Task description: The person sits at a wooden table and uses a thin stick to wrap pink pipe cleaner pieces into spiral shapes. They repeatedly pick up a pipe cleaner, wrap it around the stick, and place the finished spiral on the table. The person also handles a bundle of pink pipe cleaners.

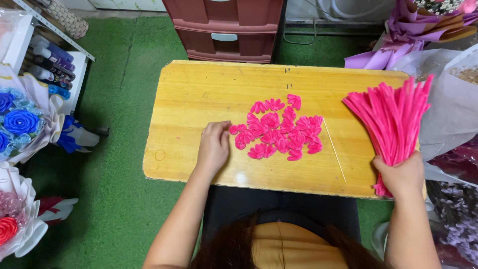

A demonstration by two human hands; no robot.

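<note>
A small yellow wooden table [199,99] stands on green carpet. In its middle lies a pile of several pink petal shapes bent from pipe cleaners [279,129]. My left hand [213,147] rests on the table at the pile's left edge, fingertips touching the nearest petal. My right hand [401,174] grips the lower end of a thick bundle of pink pipe cleaners [393,114] that fans up and to the right at the table's right edge. A thin wooden stick [334,150] lies between the petals and the bundle.
A dark red plastic drawer unit [224,30] stands behind the table. Blue and red flower bouquets [20,124] and a shelf with spray cans [50,62] are at the left. Purple wrapped bouquets [418,30] and plastic bags [453,104] crowd the right.
</note>
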